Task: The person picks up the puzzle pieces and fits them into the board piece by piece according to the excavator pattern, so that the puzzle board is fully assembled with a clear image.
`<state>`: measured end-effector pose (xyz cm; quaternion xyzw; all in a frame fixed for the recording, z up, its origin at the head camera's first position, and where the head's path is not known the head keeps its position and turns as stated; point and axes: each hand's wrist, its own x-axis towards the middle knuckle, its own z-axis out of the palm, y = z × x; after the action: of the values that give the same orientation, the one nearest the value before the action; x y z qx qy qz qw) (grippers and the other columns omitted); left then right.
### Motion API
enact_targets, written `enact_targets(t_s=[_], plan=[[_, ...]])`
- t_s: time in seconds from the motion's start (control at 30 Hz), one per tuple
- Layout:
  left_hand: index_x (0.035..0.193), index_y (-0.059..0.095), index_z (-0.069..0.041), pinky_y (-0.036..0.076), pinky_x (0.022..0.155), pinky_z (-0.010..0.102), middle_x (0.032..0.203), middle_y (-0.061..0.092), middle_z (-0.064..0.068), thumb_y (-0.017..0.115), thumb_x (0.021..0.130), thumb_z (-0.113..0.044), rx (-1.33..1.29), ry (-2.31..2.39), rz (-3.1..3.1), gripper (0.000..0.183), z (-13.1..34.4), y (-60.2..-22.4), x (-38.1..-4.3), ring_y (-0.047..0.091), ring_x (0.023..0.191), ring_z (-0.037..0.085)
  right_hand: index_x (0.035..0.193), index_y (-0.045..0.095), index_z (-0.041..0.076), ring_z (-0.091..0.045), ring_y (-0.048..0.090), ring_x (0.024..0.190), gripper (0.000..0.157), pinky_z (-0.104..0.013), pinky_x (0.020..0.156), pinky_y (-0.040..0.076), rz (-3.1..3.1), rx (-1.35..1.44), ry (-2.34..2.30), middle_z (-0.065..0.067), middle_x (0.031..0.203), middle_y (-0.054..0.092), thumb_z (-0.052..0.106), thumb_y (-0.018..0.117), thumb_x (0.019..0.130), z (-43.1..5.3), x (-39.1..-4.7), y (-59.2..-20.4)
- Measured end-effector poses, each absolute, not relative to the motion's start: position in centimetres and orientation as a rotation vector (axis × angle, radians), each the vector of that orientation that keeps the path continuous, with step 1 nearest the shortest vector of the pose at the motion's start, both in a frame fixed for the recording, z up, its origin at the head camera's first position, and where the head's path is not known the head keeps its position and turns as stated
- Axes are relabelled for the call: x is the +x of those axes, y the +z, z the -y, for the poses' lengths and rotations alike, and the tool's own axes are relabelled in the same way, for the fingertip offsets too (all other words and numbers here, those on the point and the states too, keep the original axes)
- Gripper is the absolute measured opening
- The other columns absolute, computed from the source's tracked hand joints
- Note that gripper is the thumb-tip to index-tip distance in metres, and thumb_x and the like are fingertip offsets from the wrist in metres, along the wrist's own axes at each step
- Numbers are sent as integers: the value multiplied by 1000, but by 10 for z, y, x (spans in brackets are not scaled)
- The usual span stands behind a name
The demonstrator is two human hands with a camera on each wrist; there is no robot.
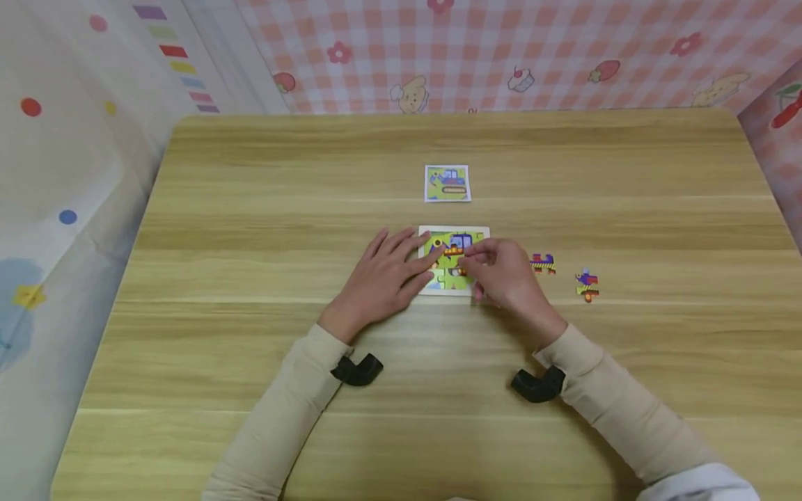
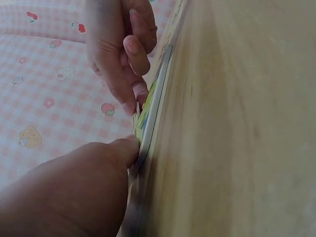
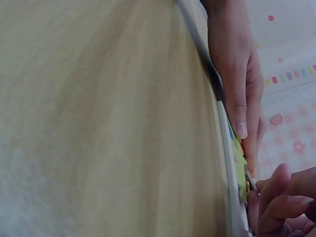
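A small white-framed puzzle board (image 1: 441, 292) lies on the table, partly filled with green and blue pieces showing a vehicle. My left hand (image 1: 390, 275) rests with fingers spread, its fingertips on the board's left side. Over the board, my right hand (image 1: 506, 271) pinches a puzzle piece (image 1: 452, 251) between thumb and index finger, close to the left fingertips. The left wrist view shows this piece (image 2: 138, 106) edge-on, tilted against the picture surface. Fingers cover part of the board.
Two loose puzzle pieces, one nearer (image 1: 542, 263) and one farther right (image 1: 587, 285), lie beside the right hand. A square picture card (image 1: 447, 184) with a blue vehicle lies behind the board. Black curved mounts (image 1: 358, 370) stick out at both wrists.
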<state>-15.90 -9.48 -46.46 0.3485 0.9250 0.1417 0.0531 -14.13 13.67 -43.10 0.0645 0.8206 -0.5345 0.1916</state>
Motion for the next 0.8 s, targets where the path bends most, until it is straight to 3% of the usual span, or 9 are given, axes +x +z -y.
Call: enact_targets(t_s=[0.43,0.8], plan=[[148,57,-36,4,128,54,166,35,3,47,110,-44,1008,519,-2784,41,92,-461,-158,21,157,26,118,70,0,-16,58,50,22,-21,38,38,-2343,232,-1525,-15,101,70,14,66,102,-134,-140,-438],[138,68,-26,1,128,52,165,35,1,51,109,-42,951,627,-2749,38,91,-460,-157,26,156,21,111,70,-2,-14,58,50,18,-21,39,40,-2314,274,-1530,-15,95,71,13,66,101,-134,-142,-435]])
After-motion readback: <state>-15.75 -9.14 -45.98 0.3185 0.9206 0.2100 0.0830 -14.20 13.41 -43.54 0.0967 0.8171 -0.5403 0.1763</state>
